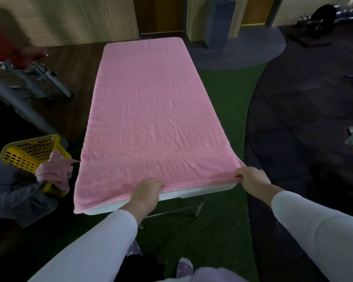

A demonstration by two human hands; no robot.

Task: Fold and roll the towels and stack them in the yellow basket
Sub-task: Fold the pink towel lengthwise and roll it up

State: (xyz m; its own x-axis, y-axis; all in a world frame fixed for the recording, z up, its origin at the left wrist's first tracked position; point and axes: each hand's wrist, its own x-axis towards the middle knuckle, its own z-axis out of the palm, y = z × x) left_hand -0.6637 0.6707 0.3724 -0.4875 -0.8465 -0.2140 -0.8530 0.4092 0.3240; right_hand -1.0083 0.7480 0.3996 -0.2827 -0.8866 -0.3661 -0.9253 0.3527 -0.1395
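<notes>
A large pink towel [151,110] lies spread flat over a white folding table [192,193], covering almost all of its top. My left hand [148,190] pinches the towel's near edge around its middle. My right hand [251,179] grips the near right corner, where the cloth is bunched. The near left corner hangs over the table's edge. The yellow basket [29,151] stands on the floor to the left, tilted, with a pink towel [53,171] and a grey towel [10,190] draped over it.
Green turf [192,237] lies under the table and my feet. Gym equipment with metal legs [35,72] stands at the left. Dark floor mats [304,129] with small loose items are on the right. Wooden wall panels are at the back.
</notes>
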